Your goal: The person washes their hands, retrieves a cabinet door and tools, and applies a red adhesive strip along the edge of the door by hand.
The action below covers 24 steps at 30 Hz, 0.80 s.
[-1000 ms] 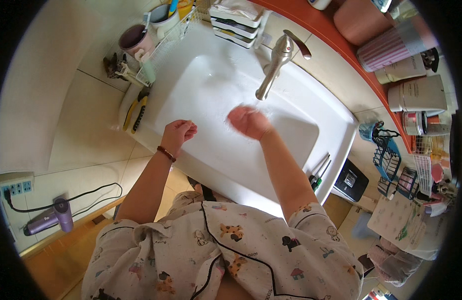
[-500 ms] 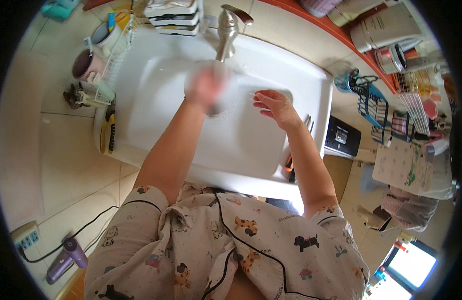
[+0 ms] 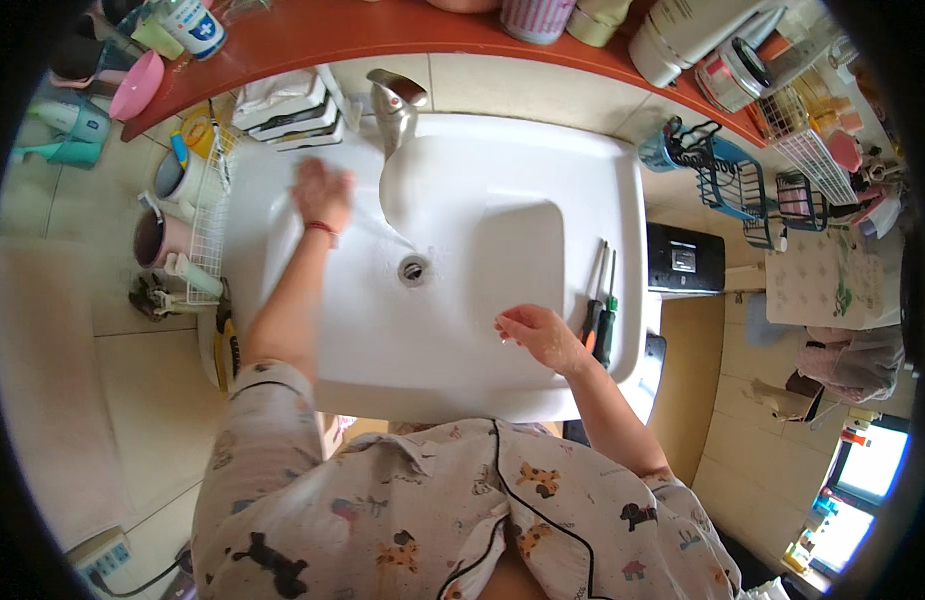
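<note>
My left hand (image 3: pixel 323 195), with a red band at the wrist, is over the left side of the white sink (image 3: pixel 433 350), near the stacked white trays. Motion smears its fingers, and I cannot tell what they hold. Over the sink's right front part, my right hand (image 3: pixel 541 335) looks wet, its fingers curled in toward the thumb. Whatever they pinch, if anything, is too small to make out. From the metal faucet (image 3: pixel 395 125), a thin stream of water seems to run toward the drain (image 3: pixel 414 270).
Two screwdrivers (image 3: pixel 606 325) lie on the sink's right rim. Black-and-yellow pliers (image 3: pixel 228 345) hang at the left edge, below a white wire rack (image 3: pixel 211 215) with cups. White trays (image 3: pixel 288 110) stand behind. A red shelf (image 3: pixel 383 42) with bottles runs above.
My left hand has left the faucet and moved left. My right hand is nearer to me, at the sink's front. The view has shifted, bringing the drain and more shelf into sight.
</note>
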{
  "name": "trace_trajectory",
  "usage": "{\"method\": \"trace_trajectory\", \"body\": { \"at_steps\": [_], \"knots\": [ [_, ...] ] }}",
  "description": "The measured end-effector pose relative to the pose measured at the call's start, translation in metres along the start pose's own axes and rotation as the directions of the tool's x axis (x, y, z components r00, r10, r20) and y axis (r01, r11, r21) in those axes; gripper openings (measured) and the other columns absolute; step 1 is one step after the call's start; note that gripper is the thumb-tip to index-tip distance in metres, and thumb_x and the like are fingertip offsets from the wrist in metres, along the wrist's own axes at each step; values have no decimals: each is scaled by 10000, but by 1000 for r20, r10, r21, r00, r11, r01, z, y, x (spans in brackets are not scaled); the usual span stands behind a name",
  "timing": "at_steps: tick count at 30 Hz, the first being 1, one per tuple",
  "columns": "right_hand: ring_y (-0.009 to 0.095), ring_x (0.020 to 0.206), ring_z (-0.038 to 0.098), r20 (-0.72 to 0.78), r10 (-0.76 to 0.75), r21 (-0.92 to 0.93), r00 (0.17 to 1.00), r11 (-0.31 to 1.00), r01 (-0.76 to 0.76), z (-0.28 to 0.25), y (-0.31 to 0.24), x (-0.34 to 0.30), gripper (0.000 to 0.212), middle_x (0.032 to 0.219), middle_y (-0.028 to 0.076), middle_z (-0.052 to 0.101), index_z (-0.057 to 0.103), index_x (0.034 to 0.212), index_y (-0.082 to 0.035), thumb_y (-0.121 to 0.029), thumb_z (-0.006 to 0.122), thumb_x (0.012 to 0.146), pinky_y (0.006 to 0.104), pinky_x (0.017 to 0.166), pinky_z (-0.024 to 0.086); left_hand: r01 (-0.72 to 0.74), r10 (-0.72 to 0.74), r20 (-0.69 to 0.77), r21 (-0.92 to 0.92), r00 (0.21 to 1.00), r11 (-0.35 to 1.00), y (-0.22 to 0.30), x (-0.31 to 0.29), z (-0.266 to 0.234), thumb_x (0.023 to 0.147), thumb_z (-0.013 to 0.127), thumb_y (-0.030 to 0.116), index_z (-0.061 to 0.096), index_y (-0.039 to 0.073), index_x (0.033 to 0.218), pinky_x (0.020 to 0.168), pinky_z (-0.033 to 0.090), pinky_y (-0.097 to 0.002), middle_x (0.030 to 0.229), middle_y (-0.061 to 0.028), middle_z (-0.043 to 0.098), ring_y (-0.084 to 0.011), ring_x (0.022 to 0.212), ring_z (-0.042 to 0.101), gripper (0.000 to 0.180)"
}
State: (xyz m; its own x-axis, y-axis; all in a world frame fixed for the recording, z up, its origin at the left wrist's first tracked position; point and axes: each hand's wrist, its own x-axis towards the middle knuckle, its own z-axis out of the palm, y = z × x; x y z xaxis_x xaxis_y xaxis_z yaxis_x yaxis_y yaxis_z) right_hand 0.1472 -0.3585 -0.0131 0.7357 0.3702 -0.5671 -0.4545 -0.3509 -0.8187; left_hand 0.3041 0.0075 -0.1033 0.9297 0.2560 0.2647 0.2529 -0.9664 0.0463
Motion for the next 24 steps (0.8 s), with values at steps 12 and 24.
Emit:
{"method": "trace_trajectory", "body": {
  "at_steps": [12,24],
  "knots": [
    [149,918,593,-29,94,387,995,919,-76,18,-33,75,266,951,45,648,620,1011,-15,-237,509,914,268,826,441,603,111,787,-365,607,-710,85,-105,-46,894,519,195,562,-5,1005,844,488,-330,979,-116,619,-217,932,598,233],
    [241,1071,560,385,130,-905,914,245,347,51,-16,126,485,1144,50,601,526,1231,-117,-424,567,858,381,848,448,266,0,735,-245,679,932,38,-213,-139,832,574,299,423,137,1312,954,308,-607,1360,-197,377,-378,1228,391,529]
  ]
}}
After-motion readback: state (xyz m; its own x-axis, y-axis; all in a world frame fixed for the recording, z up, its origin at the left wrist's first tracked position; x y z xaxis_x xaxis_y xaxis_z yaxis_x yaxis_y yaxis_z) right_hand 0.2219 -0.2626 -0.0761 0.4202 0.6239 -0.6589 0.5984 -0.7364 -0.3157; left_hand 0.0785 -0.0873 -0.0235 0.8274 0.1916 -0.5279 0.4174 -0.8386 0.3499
